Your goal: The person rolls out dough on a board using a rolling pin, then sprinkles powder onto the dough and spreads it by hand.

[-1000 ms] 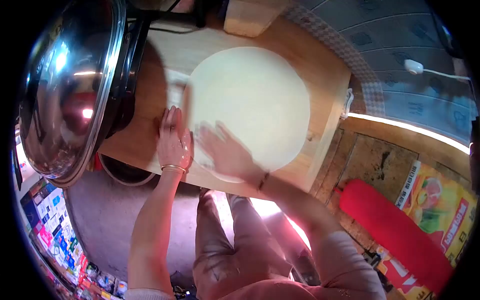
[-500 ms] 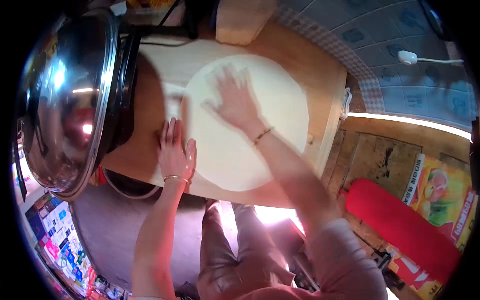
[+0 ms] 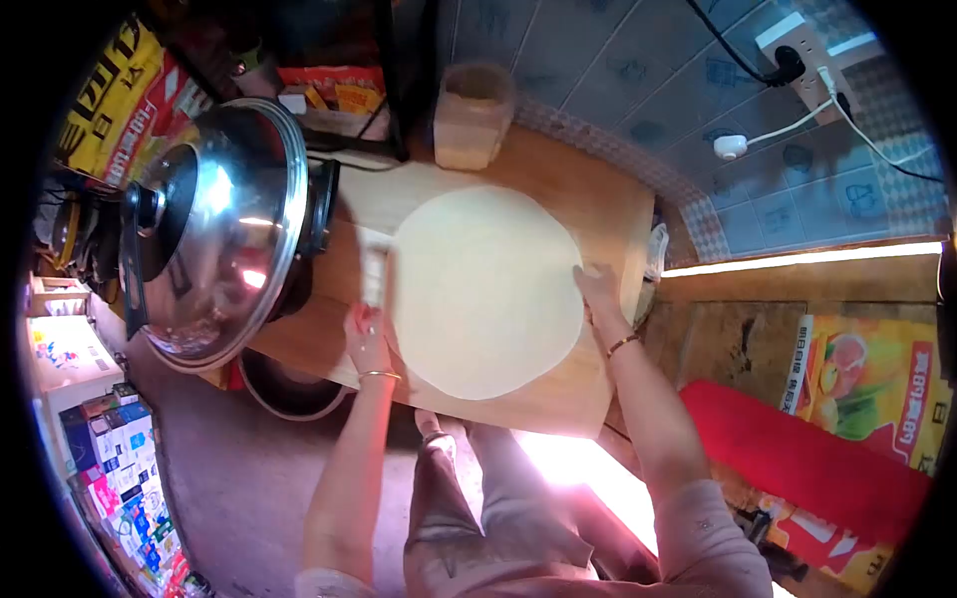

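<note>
A large round sheet of rolled-out dough (image 3: 486,299) lies flat on the wooden board (image 3: 558,169). At its right edge is my right hand (image 3: 600,291), with its fingers bent and closed at the rim of the dough. My left hand (image 3: 368,344) is by the left edge of the dough with curled fingers; whatever it may hold is hidden. Just beyond its fingertips a pale, floury strip (image 3: 374,271) lies along the left side of the dough; its kind is unclear.
A lidded pan (image 3: 219,239) with a shiny dome stands at left. At the back is a plastic container (image 3: 473,118). A dark basin (image 3: 289,384) sits below the board. A power strip (image 3: 809,65) hangs on the tiled wall; a red roll (image 3: 797,458) lies at right.
My right hand has moved from over the dough to its right edge. My left hand's fingers, stretched out before, are now curled. The camera view has shifted.
</note>
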Demonstrator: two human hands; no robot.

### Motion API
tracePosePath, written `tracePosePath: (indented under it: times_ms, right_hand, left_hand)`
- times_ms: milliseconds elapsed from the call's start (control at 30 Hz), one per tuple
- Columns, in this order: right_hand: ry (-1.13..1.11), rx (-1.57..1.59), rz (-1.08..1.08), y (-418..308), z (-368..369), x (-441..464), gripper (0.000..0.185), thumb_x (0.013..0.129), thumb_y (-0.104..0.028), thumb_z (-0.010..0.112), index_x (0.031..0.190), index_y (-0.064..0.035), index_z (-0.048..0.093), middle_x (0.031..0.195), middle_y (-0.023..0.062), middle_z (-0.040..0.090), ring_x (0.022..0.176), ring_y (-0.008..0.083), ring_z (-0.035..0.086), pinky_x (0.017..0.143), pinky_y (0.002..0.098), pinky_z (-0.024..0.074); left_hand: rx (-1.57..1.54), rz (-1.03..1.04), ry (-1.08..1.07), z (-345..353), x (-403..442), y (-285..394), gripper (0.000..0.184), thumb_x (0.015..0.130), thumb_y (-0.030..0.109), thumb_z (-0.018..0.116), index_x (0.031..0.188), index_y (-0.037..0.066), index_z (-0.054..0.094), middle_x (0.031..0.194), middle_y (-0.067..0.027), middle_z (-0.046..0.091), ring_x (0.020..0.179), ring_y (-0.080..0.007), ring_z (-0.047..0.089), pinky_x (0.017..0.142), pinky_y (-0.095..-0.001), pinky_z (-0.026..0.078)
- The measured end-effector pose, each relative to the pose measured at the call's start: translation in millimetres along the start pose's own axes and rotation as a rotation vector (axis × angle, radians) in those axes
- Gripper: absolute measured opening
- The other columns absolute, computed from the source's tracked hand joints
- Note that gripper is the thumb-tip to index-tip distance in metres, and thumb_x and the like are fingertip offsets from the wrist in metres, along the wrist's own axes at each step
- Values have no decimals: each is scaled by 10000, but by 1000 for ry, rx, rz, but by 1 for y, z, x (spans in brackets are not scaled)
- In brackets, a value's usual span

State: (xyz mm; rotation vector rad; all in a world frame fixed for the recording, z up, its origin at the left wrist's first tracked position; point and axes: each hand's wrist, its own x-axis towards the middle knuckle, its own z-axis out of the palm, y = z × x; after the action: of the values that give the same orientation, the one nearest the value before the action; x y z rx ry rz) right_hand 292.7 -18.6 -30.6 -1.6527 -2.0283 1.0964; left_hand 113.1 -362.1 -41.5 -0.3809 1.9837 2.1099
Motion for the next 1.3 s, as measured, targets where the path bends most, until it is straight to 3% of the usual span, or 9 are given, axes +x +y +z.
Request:
tracePosePath:
  times_ms: [100,367,433,700,767,933,1067,1167,1300]
  right_hand:
    - [-357,-65,17,-22,-4,0,382,838,-230,666,1077,62,610,750,83,661,659,173,621,608,321,499]
    - [-522,300,182,-1,-37,-46,284,891,-171,633,1057,59,634,947,91,668,762,163,636,640,300,520]
    - [-508,436,304,14,-55,-75,261,901,-153,625,1062,52,628,942,85,660,794,165,637,648,299,528]
    - [-41,260,21,82,-75,-102,302,957,-221,529,1100,34,604,1025,90,676,931,172,630,773,344,492]
    - [77,213,-35,24,-60,-108,378,983,-298,458,1176,7,571,1175,134,627,1109,219,571,927,390,434]
    - [-99,157,-101,-72,2,-136,490,1004,-355,382,1379,-41,407,1425,139,422,1332,245,368,1100,387,274]
    - [-484,727,-165,-73,-3,-143,521,1022,-352,322,1438,-39,296,1441,108,358,1338,221,314,1110,344,221]
    - [-542,834,-92,-90,-26,-163,539,1014,-409,310,1414,-50,344,1322,77,412,1228,189,373,1024,310,286]
    - [-857,973,54,-120,-76,-175,577,1003,-485,295,1384,-66,408,1164,35,484,1082,145,451,909,263,372]
  left_hand:
    - [-39,-351,121,-4,-27,26,423,847,99,666,1219,-42,524,1051,-80,601,885,-167,593,790,-283,515]
    - [552,-359,-167,-12,-58,3,295,836,195,661,642,-7,571,612,-13,556,589,-141,456,558,-322,399]
    - [687,34,-195,-2,-65,-1,294,841,196,646,682,-37,563,629,-57,569,594,-146,463,581,-338,418]
    - [326,96,-48,67,-40,26,414,905,199,588,1262,-5,534,1101,-118,632,870,-163,597,801,-299,482]
    - [642,608,-202,105,-71,-60,774,894,203,571,1517,89,128,1572,-132,134,1391,-246,272,1121,-384,249]
    - [-51,-408,-725,177,-165,105,760,955,626,281,1463,61,322,1540,-193,188,1424,-255,200,1144,-385,211]
    - [-584,-738,-674,152,-131,101,688,988,565,263,1459,67,321,1516,-147,277,1434,-223,173,1164,-344,125]
    - [-6,27,-252,182,-185,85,640,982,493,353,1411,18,344,1484,-163,324,1392,-309,239,1155,-483,129]
    - [550,681,-593,129,-203,134,602,977,458,394,1393,24,408,1453,-196,370,1386,-317,281,1157,-422,140]
